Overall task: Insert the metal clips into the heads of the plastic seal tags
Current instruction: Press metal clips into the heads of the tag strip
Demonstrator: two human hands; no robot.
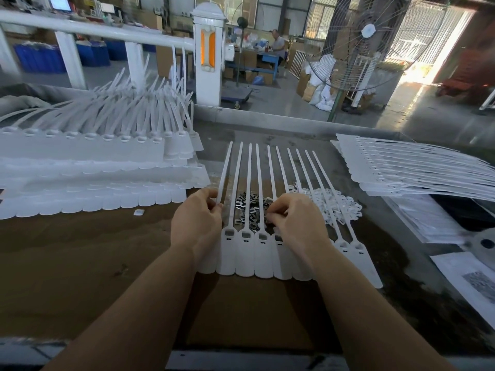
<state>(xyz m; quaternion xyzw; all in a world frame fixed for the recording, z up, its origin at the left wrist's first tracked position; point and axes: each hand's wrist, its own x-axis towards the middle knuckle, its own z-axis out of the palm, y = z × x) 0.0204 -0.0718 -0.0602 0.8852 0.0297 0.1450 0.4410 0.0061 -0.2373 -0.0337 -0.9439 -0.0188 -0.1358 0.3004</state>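
now both hands at metal clips (251, 210), left hand (197, 214) pinching a seal tag (227, 172)

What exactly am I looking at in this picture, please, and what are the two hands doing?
There is no machine: a camera worn on a person's head looks down at their bare hands at a workbench. A joined row of white seal tags lies in front, straps pointing away. The left hand pinches the leftmost strap. The right hand has its fingers curled over a pile of small metal clips; whether it holds one is hidden. Beside that lies a pile of small white pieces. More tags are stacked at left and right.
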